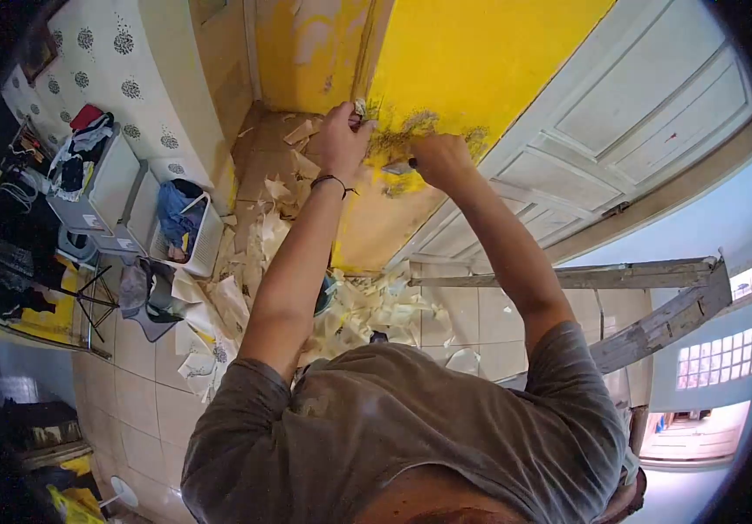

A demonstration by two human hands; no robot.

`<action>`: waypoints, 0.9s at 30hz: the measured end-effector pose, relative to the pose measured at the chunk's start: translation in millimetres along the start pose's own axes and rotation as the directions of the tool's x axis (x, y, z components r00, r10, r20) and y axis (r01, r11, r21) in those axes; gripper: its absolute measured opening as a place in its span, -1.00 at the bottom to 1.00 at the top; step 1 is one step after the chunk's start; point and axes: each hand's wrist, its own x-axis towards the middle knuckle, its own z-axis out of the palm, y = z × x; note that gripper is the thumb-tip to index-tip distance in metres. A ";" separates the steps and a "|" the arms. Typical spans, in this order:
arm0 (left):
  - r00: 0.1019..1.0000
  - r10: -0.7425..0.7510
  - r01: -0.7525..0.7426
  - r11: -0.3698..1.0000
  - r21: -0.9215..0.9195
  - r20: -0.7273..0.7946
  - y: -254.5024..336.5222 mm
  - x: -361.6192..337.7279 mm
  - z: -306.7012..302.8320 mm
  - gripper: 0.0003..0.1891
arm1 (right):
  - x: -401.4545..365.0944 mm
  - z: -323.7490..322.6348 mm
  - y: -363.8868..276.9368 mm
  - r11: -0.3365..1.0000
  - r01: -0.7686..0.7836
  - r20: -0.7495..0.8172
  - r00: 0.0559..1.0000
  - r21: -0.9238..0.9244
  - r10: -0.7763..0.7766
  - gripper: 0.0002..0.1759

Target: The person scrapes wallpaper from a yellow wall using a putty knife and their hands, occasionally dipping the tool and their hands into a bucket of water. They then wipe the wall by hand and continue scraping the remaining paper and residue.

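Observation:
My right hand (443, 160) is closed round the dark handle of a scraper (399, 167). Its greyish blade lies close to the yellow wall (472, 61), beside a patch of dark, mouldy-looking stains (415, 122). At the wall's left edge, my left hand (345, 140) has its fingers curled together. A small whitish bit shows at the fingertips, too small to name. Below both hands the wall surface turns a paler orange-yellow.
Peeled paper scraps (376, 310) litter the tiled floor. White panelled doors (620, 122) stand at right, above a weathered wooden frame (568, 277). At left are a laundry basket (206, 240), grey drawers (105, 192) and a folding stand (92, 301).

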 end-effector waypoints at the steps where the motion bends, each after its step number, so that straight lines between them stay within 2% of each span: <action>1: 0.999 0.017 -0.020 0.997 -0.077 -0.045 -2.5 0.2 1.6 -0.64 | -3.6 0.0 0.2 0.999 -0.012 -0.012 1.000 0.047 0.013 -0.88; 2: 0.995 0.026 -0.040 0.987 -0.153 -0.092 -5.5 -0.9 3.8 -0.71 | -5.4 -12.7 4.0 0.999 -0.005 -0.010 1.000 0.052 0.006 -0.88; 4: 0.994 0.016 -0.030 0.991 -0.128 -0.109 -4.4 -5.7 2.0 -0.74 | -9.5 -44.5 12.6 0.993 -0.089 0.045 0.995 0.072 0.086 -0.87; 6: 0.992 0.018 -0.030 0.995 -0.099 -0.127 -7.0 -6.3 1.0 -0.77 | -9.6 -28.0 2.7 0.997 -0.065 0.021 0.998 0.036 0.065 -0.87; 8: 0.990 0.041 -0.070 0.973 -0.222 -0.136 -12.6 -5.0 3.3 -0.81 | -6.2 -2.3 -23.1 0.985 -0.091 0.072 0.994 0.144 0.081 -0.86; 9: 0.989 0.034 -0.065 0.973 -0.220 -0.142 -17.7 -4.8 6.6 -0.81 | -3.3 14.0 -31.8 0.985 -0.057 0.123 0.992 0.165 0.036 -0.84; 12: 0.966 0.097 -0.141 0.975 -0.173 -0.241 -26.4 -0.8 10.6 -0.84 | -7.7 23.8 -30.7 0.972 -0.037 0.095 0.995 0.233 0.015 -0.83; 14: 0.987 0.040 -0.084 0.956 -0.282 -0.157 -30.3 -1.1 12.2 -0.87 | -13.2 3.8 -13.3 0.974 -0.050 0.102 0.994 0.220 0.028 -0.83; 16: 0.987 0.034 -0.080 0.950 -0.301 -0.155 -29.9 -0.6 10.1 -0.89 | -16.0 -27.8 1.9 0.972 -0.126 0.036 0.992 0.199 0.121 -0.81; 17: 0.990 0.043 -0.085 0.944 -0.318 -0.138 -29.4 -2.4 9.8 -0.91 | -19.0 -43.2 3.2 0.975 -0.114 0.039 0.993 0.192 0.108 -0.81; 21: 0.974 0.061 -0.133 0.933 -0.335 -0.216 -29.2 0.4 11.4 -0.89 | -15.2 -89.6 6.2 0.978 -0.108 -0.025 0.993 0.180 0.114 -0.77; 24: 0.974 0.050 -0.132 0.917 -0.376 -0.220 -28.4 2.4 11.6 -0.86 | -0.8 -92.5 3.7 0.984 -0.114 -0.045 0.992 0.136 0.121 -0.77; 27: 0.982 -0.002 -0.089 0.879 -0.468 -0.189 -17.4 1.5 7.8 -0.79 | 9.3 -90.2 -0.5 0.980 -0.105 0.001 0.994 0.168 0.106 -0.76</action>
